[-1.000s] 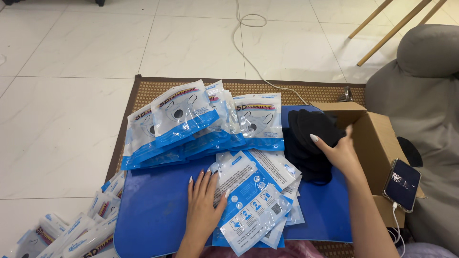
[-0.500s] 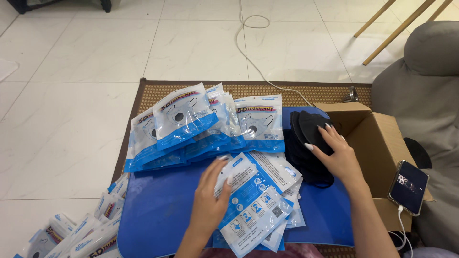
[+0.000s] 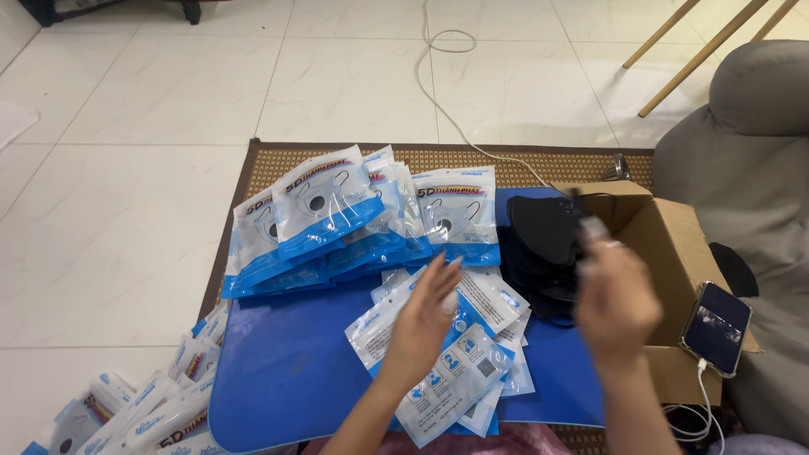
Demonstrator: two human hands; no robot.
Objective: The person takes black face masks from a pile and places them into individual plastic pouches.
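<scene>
Head view, looking down. Your left hand (image 3: 419, 324) hovers over the loose pile of empty flat packets (image 3: 447, 354) lying on the blue surface (image 3: 286, 371); its fingers (image 3: 438, 274) are stretched out and slightly spread, so this grip is open and holds nothing. The packets lie directly beneath and just to the right of the palm.

Your right hand (image 3: 615, 299) is raised just in front of the stack of black masks (image 3: 539, 244), blurred by motion. Its fingers are curled loosely, but you cannot tell whether this grip has closed on a mask or is merely near the stack. The stack sits at the right end of the blue surface, touching the left wall of the open cardboard box (image 3: 666, 244).

Behind the hands, a fanned row of filled blue-and-white mask packets (image 3: 337, 219) overlaps along the far edge of the surface. More packets (image 3: 160, 404) lie on the tiled floor at lower left. A phone (image 3: 716, 327) with a white cable rests on the box flap at right, beside a grey cushion (image 3: 750, 152). A woven mat (image 3: 522, 162) lies under the surface.
</scene>
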